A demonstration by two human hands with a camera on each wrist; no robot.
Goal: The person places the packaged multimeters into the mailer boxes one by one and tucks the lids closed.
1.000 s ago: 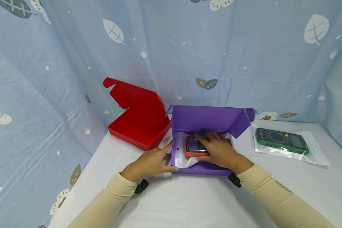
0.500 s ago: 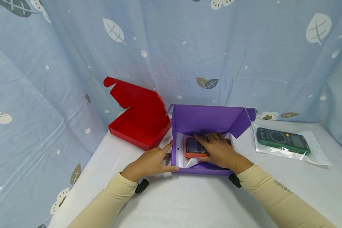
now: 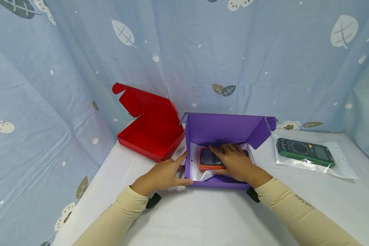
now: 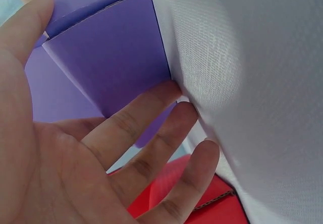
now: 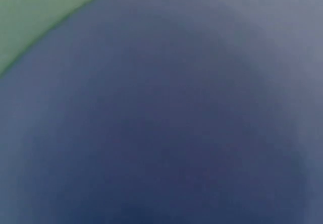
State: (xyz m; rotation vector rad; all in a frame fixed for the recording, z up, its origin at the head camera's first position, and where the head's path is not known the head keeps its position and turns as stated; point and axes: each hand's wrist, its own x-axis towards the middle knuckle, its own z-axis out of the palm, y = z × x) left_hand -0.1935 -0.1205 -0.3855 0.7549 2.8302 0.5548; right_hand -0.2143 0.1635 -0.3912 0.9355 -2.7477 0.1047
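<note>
An orange-and-black multimeter (image 3: pixel 206 159), on or in a clear plastic bag (image 3: pixel 196 171), lies in the open purple box (image 3: pixel 221 185). My right hand (image 3: pixel 235 162) grips it from above, thumb along the near side and fingers over the far side, hiding its right part. At the box's left end is my left hand (image 3: pixel 163 174), fingers fairly straight, thumb at the front left corner. In the left wrist view, the left hand's fingers (image 4: pixel 144 158) spread beside the purple side wall (image 4: pixel 111 52). The right wrist view is only a dark bluish blur.
An open red box (image 3: pixel 150 136) stands just left of the purple one. A green multimeter (image 3: pixel 305 152) lies in a clear bag (image 3: pixel 341 164) on the white-covered table (image 3: pixel 215 218), at the right. Behind everything hangs a light blue patterned curtain (image 3: pixel 184 51).
</note>
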